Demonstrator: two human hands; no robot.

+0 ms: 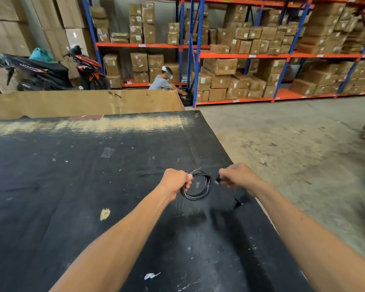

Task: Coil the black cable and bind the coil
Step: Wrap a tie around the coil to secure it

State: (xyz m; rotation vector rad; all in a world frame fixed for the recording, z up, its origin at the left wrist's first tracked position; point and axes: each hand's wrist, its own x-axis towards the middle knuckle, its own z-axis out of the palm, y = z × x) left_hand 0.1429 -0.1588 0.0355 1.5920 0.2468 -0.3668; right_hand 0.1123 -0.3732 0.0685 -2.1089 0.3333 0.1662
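Observation:
The black cable (207, 187) is wound into a small round coil, held just above the black table (72, 186) near its right edge. My left hand (174, 182) grips the coil at its left side, and a thin cable end sticks up from the top. My right hand (237, 175) is closed on a small black object with a pale tip (217, 180), just right of the coil and apart from it; what the object is cannot be made out. Another small black item (241, 200) lies on the table below my right hand.
The table's right edge runs diagonally close to my right arm, with concrete floor (293, 144) beyond. A cardboard sheet (82, 104) stands behind the table. Shelving with boxes (261, 60), a motorbike (86, 70) and a crouching person (162, 81) are far back.

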